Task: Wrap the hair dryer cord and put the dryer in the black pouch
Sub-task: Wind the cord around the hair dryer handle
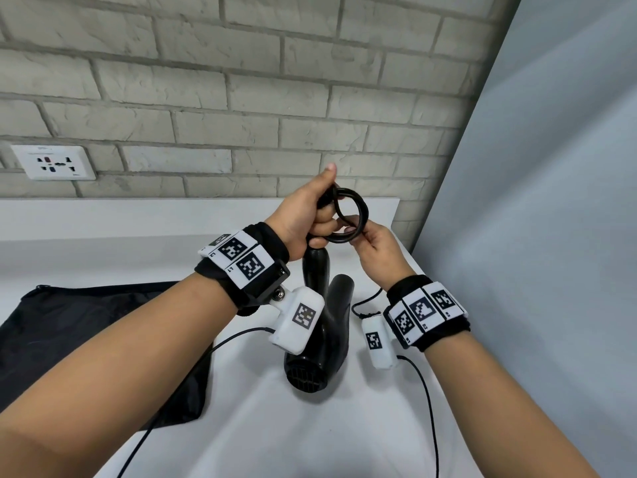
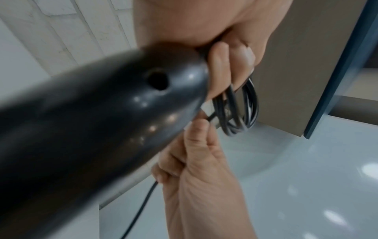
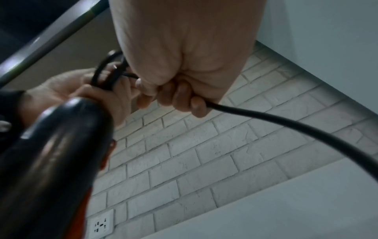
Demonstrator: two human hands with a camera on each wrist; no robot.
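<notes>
The black hair dryer (image 1: 320, 339) stands handle-up over the white counter (image 1: 241, 426), its rear grille facing me. My left hand (image 1: 324, 215) grips small loops of the black cord (image 1: 350, 215) just above the handle's end. In the left wrist view the handle (image 2: 102, 121) fills the left, with the coil (image 2: 245, 110) hanging from the left hand's fingers (image 2: 229, 64). My right hand (image 1: 358, 232) pinches the cord at the coil's lower edge. From that hand (image 3: 180, 90) the loose cord (image 3: 286, 122) trails off to the right. The black pouch (image 1: 86, 339) lies flat at the left.
A grey brick wall (image 1: 241, 98) runs behind the counter, with a white wall socket (image 1: 55, 162) at its left. A blue-grey panel (image 1: 551, 201) closes the right side. Thin black wrist-camera wires (image 1: 427, 408) hang down over the counter's front.
</notes>
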